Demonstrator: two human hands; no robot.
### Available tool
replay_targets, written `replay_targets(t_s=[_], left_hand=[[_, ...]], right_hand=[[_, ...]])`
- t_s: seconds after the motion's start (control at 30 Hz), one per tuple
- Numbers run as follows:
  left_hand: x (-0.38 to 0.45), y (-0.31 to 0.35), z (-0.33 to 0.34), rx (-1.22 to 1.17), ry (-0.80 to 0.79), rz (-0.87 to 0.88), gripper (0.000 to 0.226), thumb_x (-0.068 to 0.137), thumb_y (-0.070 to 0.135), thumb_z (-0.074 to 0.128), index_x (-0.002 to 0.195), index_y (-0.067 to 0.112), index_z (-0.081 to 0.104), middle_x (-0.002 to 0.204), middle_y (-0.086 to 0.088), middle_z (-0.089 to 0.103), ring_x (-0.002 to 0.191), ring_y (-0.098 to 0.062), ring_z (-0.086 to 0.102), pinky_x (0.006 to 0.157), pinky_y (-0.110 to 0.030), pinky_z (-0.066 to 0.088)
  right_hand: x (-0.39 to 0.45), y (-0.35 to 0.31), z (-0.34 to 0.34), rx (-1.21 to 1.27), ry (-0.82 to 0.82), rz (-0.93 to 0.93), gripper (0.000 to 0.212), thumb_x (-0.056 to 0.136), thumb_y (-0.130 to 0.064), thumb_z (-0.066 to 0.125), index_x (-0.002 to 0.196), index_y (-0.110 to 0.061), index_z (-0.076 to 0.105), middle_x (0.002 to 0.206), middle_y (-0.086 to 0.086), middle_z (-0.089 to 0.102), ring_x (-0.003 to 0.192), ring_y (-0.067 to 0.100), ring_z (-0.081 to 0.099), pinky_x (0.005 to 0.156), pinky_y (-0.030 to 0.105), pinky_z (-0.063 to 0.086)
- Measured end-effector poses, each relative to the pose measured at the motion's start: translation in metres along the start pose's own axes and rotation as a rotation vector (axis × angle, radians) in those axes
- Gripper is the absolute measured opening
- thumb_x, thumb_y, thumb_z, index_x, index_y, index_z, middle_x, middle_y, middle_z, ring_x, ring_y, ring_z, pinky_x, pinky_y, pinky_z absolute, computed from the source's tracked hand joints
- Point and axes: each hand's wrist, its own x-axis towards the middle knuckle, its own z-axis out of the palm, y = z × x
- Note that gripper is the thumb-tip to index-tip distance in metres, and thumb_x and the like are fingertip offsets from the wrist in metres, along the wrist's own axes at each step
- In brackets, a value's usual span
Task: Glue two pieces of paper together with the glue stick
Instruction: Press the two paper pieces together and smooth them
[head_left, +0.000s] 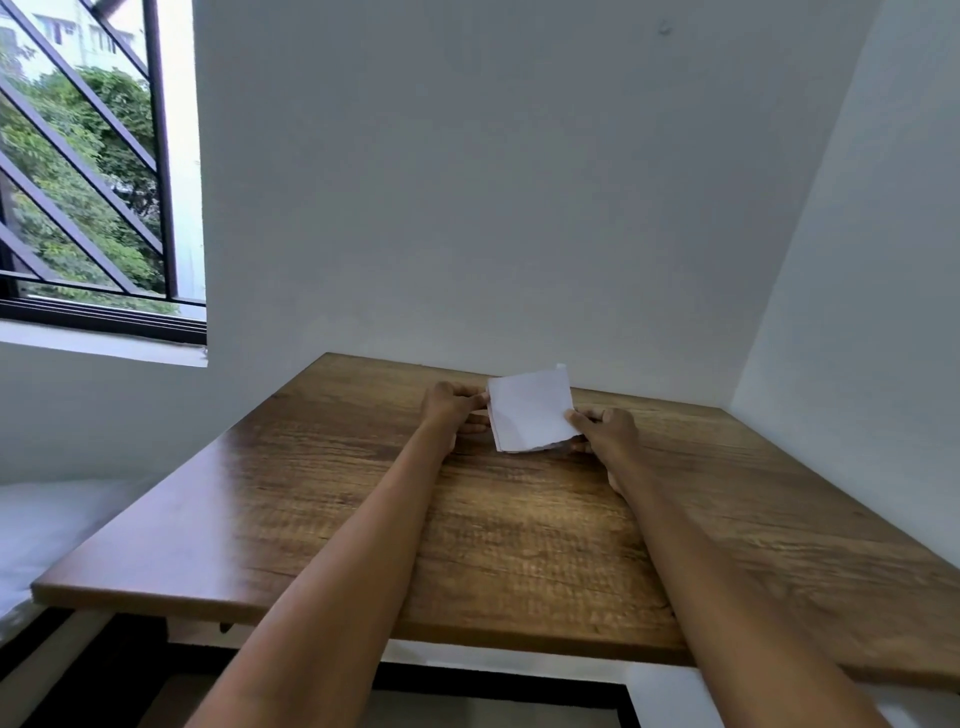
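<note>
Small white sheets of paper (530, 410) are held tilted up above the far part of the wooden table (363, 493). A second sheet's edges show behind the front one at the top right and bottom. My left hand (451, 408) pinches the paper's upper left corner. My right hand (605, 428) pinches its lower right corner. Both arms reach far forward over the table. No glue stick is in view.
The table sits in a corner between a grey back wall (519, 208) and a right side wall (857, 312). A barred window (88, 171) is at the upper left. The table's near edge runs across the lower frame.
</note>
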Motion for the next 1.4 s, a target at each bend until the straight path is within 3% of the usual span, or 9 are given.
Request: replay_targets(t_s=[0.13,0.27,0.43,0.67,0.9,1.1,1.23,1.4], left_hand=[[0.0019,-0.0005,0.0001,-0.016,-0.022,-0.011,0.031,0.086,0.006,0.064,0.113,-0.007,0.059,0.079,-0.007,0.065,0.062,-0.018,0.062,0.044,-0.022,0.056],[0.0033,-0.0014,-0.0002,0.003,-0.026,-0.013,0.03,0.086,0.008,0.064,0.113,-0.005,0.06,0.088,-0.011,0.067,0.061,-0.019,0.064,0.049,-0.025,0.057],[0.0016,-0.0006,-0.0003,-0.032,-0.043,-0.01,0.023,0.087,0.004,0.062,0.108,-0.006,0.061,0.075,-0.006,0.064,0.039,-0.007,0.062,0.041,-0.02,0.053],[0.0002,0.0016,-0.0008,-0.068,-0.035,-0.024,0.023,0.088,0.005,0.061,0.108,-0.005,0.061,0.077,-0.006,0.064,0.061,-0.018,0.062,0.044,-0.021,0.055],[-0.0006,0.0023,-0.0012,-0.072,-0.031,-0.036,0.017,0.087,0.006,0.063,0.102,0.0,0.064,0.088,-0.008,0.068,0.063,-0.017,0.063,0.045,-0.021,0.055],[-0.0028,0.0041,-0.0009,-0.085,-0.047,-0.051,0.018,0.087,0.006,0.062,0.103,-0.002,0.063,0.083,-0.007,0.067,0.06,-0.015,0.063,0.042,-0.021,0.054],[-0.004,0.0047,-0.0007,-0.068,-0.04,-0.039,0.02,0.085,0.005,0.065,0.104,-0.002,0.062,0.095,-0.014,0.065,0.063,-0.017,0.061,0.042,-0.019,0.054],[-0.0038,0.0032,-0.0006,-0.053,-0.027,-0.025,0.018,0.085,0.001,0.062,0.103,-0.002,0.06,0.087,-0.013,0.065,0.062,-0.019,0.061,0.049,-0.023,0.055]], right_hand=[[0.0031,0.0024,0.0018,-0.02,0.018,-0.017,0.021,0.088,-0.016,0.065,0.103,-0.002,0.067,0.091,0.006,0.067,0.068,0.012,0.065,0.049,0.015,0.054],[0.0045,0.0038,0.0017,-0.029,0.019,-0.026,0.019,0.087,-0.015,0.065,0.101,-0.003,0.068,0.092,0.006,0.068,0.069,0.01,0.065,0.048,0.014,0.053],[0.0049,0.0054,0.0024,-0.032,-0.004,-0.034,0.022,0.086,-0.016,0.066,0.104,-0.002,0.069,0.098,0.011,0.07,0.074,0.016,0.067,0.05,0.015,0.054],[0.0053,0.0038,0.0025,-0.057,0.007,-0.023,0.026,0.085,-0.015,0.068,0.106,0.0,0.068,0.104,0.013,0.07,0.076,0.015,0.066,0.046,0.011,0.051],[0.0049,0.0026,0.0033,-0.089,0.024,-0.021,0.028,0.085,-0.017,0.068,0.108,-0.001,0.068,0.107,0.012,0.07,0.079,0.015,0.066,0.053,0.015,0.056],[0.005,0.0031,0.0032,-0.103,0.034,-0.023,0.028,0.085,-0.016,0.067,0.108,-0.001,0.068,0.108,0.012,0.07,0.07,0.01,0.065,0.054,0.016,0.056],[0.0051,0.0025,0.0036,-0.125,0.029,-0.015,0.028,0.086,-0.017,0.067,0.109,-0.001,0.067,0.108,0.013,0.07,0.065,0.007,0.064,0.051,0.014,0.055],[0.0034,0.0013,0.0034,-0.185,0.029,-0.015,0.029,0.085,-0.021,0.067,0.11,-0.005,0.068,0.107,0.009,0.071,0.054,0.008,0.06,0.045,0.011,0.046]])
